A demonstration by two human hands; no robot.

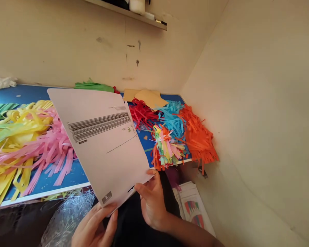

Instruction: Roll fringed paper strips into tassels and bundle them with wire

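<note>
A large white printed sheet (113, 154) with rounded corners is tilted up over the table's front edge. It carries a band of dark lines, small print and a grey square with a letter L; I cannot tell whether it is a folder or a single stiff sheet. My left hand (94, 224) pinches its lower left corner, thumb below and fingers on the far side. At the lower right corner, my right hand (153, 202) grips the edge between thumb and fingers. Just beyond lies a multicoloured bundle of paper strips (167, 144).
Yellow fringed paper (33, 127) and pink fringed paper (48, 144) cover the left of the blue table (77, 173). Red (141, 113), blue (172, 115) and orange fringed paper (199, 137) lie right. A shelf (134, 15) juts from the wall; clear shredded strips (69, 216) sit below.
</note>
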